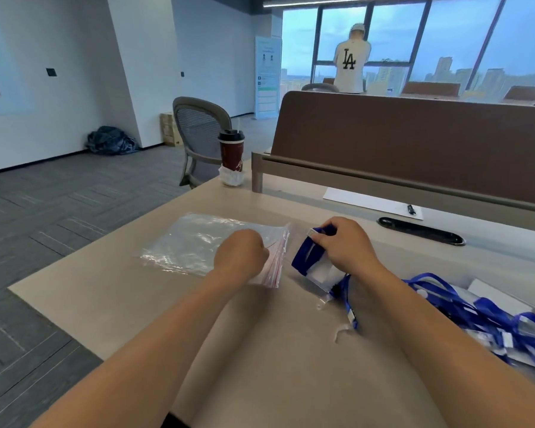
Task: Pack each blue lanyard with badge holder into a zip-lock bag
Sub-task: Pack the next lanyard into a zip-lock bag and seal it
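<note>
a long beige office desk point(136, 291) fills the foreground, backed by a brown divider panel point(414, 143), with a grey mesh-backed chair point(198, 131) standing off its far corner. a flat stack of clear zip-lock bags with red seal lines point(192, 242) lies on the desk ahead of the person's left arm, mouths turned toward the right. at the right edge of the desk sits a loose heap of blue lanyards with clear badge holders point(482, 316), well apart from the bags. the left hand point(241, 254) rests on the red-lined mouth end of the stack, fingers curled onto the edge; whether it has hold of one bag or several cannot be told. the right hand point(349, 245), just beside the bag mouths, grips a folded blue lanyard with its clear badge holder point(306, 257), fingers wrapped over the bundle while the strap's tail trails onto the desk toward the person. a dark red paper cup with a black lid point(231, 152) stands at the desk's far corner, a white sheet of paper point(362, 200) lies under the divider, a black oval cable slot point(420, 231) is set in the desktop near it, and a small dark pen point(411, 209) rests on the sheet.
</note>
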{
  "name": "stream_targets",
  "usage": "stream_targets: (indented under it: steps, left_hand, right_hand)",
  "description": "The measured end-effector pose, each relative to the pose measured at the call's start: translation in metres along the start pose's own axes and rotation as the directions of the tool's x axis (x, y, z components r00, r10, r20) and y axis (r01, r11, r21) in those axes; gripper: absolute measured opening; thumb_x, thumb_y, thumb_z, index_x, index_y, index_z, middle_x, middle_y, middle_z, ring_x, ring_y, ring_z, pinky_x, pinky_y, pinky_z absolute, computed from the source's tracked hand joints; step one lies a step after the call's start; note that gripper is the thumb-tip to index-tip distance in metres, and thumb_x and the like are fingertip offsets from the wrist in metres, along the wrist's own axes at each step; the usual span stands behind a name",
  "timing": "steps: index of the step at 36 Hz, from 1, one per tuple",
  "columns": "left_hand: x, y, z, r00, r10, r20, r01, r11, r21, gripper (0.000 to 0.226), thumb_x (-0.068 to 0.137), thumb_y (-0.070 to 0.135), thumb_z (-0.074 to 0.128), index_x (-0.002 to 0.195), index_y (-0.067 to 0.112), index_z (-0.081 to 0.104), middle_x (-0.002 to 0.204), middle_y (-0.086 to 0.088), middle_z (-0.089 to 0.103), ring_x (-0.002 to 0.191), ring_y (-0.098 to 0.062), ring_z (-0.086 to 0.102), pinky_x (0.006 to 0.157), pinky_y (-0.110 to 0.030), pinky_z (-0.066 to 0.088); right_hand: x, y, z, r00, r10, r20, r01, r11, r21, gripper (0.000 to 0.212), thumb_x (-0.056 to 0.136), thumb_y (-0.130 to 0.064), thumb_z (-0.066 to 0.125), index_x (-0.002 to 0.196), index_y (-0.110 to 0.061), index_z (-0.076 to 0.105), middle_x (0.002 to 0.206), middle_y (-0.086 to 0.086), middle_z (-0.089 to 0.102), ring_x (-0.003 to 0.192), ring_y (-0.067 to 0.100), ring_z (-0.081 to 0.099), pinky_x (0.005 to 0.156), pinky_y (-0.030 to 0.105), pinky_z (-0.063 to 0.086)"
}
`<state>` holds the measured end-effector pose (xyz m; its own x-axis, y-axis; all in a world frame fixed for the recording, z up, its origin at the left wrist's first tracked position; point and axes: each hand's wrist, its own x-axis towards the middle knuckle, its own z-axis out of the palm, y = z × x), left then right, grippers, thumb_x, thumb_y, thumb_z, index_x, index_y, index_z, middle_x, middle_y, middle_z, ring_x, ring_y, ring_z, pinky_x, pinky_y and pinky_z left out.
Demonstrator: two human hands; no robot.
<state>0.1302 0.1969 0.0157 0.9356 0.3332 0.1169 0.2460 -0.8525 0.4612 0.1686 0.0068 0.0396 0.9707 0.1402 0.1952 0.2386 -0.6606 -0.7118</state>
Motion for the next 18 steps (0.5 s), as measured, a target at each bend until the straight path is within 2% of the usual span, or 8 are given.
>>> stream_targets:
  steps: [2,6,8,10,12,15,16,18]
  left_hand:
    - [-0.003,0.000,-0.007,1.000,0.005,-0.005,-0.005,1.000,-0.007,0.021,0.087,0.011,0.056,0.066,0.009,0.063,0.060,-0.004,0.053,0.058,-0.021,0.054,0.060,-0.035,0.050]
    - [-0.017,-0.003,-0.021,0.999,0.035,0.000,-0.035,0.999,-0.011,0.025,0.088,0.009,0.057,0.064,0.010,0.064,0.064,-0.004,0.062,0.063,-0.021,0.060,0.061,-0.033,0.052]
    - [-0.026,-0.005,-0.027,0.998,0.055,0.010,-0.055,0.998,-0.012,0.018,0.089,0.012,0.060,0.075,0.011,0.072,0.074,-0.005,0.069,0.071,-0.021,0.065,0.072,-0.037,0.059]
    - [-0.036,-0.007,-0.032,0.997,0.069,0.027,-0.069,0.997,-0.020,0.013,0.090,0.015,0.062,0.083,0.014,0.073,0.084,-0.002,0.071,0.079,-0.020,0.066,0.077,-0.037,0.058]
    - [-0.049,-0.010,-0.035,0.996,0.082,0.040,-0.080,0.996,-0.035,0.011,0.091,0.014,0.063,0.095,0.016,0.073,0.095,0.001,0.069,0.085,-0.020,0.065,0.077,-0.034,0.056]
    - [-0.068,-0.016,-0.036,0.993,0.096,0.071,-0.094,0.995,-0.040,0.029,0.091,0.012,0.059,0.117,0.020,0.067,0.109,0.001,0.063,0.085,-0.020,0.064,0.070,-0.029,0.050]
    - [-0.074,-0.017,-0.037,0.991,0.104,0.082,-0.101,0.994,-0.036,0.030,0.091,0.011,0.057,0.118,0.020,0.066,0.105,0.002,0.062,0.083,-0.020,0.064,0.068,-0.028,0.049]
    - [-0.087,-0.016,-0.038,0.989,0.110,0.095,-0.108,0.994,-0.029,0.023,0.089,0.011,0.053,0.106,0.019,0.068,0.090,0.005,0.062,0.080,-0.019,0.065,0.065,-0.028,0.049]
  right_hand:
    - [-0.003,-0.004,-0.004,1.000,-0.002,-0.008,0.002,1.000,0.006,0.017,0.094,-0.028,0.065,0.105,-0.015,0.064,0.101,0.001,0.065,0.089,0.019,0.058,0.061,0.023,0.039]
    - [-0.018,-0.016,-0.014,1.000,-0.008,0.002,0.008,1.000,0.018,0.019,0.093,-0.029,0.066,0.107,-0.015,0.064,0.100,0.002,0.065,0.089,0.020,0.059,0.063,0.025,0.041]
    - [-0.027,-0.021,-0.020,1.000,-0.014,0.004,0.013,1.000,0.027,0.019,0.093,-0.029,0.067,0.104,-0.014,0.064,0.099,0.003,0.066,0.089,0.021,0.060,0.066,0.027,0.043]
    - [-0.036,-0.025,-0.025,1.000,-0.025,-0.001,0.025,0.999,0.033,0.016,0.092,-0.028,0.067,0.101,-0.015,0.065,0.096,0.003,0.067,0.088,0.021,0.061,0.069,0.030,0.046]
    - [-0.046,-0.030,-0.030,0.999,-0.039,-0.005,0.039,0.998,0.042,0.013,0.092,-0.028,0.067,0.097,-0.016,0.064,0.093,0.003,0.067,0.087,0.022,0.062,0.071,0.032,0.049]
    - [-0.063,-0.033,-0.036,0.999,-0.047,-0.004,0.047,0.998,0.047,0.013,0.092,-0.028,0.067,0.097,-0.017,0.063,0.092,0.002,0.065,0.085,0.020,0.061,0.071,0.031,0.049]
    - [-0.068,-0.034,-0.038,0.999,-0.047,-0.007,0.047,0.998,0.043,0.015,0.092,-0.028,0.067,0.098,-0.015,0.063,0.094,0.003,0.066,0.086,0.020,0.060,0.071,0.030,0.048]
    - [-0.078,-0.033,-0.039,0.999,-0.046,-0.004,0.046,0.999,0.020,0.018,0.092,-0.028,0.067,0.103,-0.013,0.064,0.098,0.005,0.067,0.083,0.020,0.060,0.063,0.025,0.045]
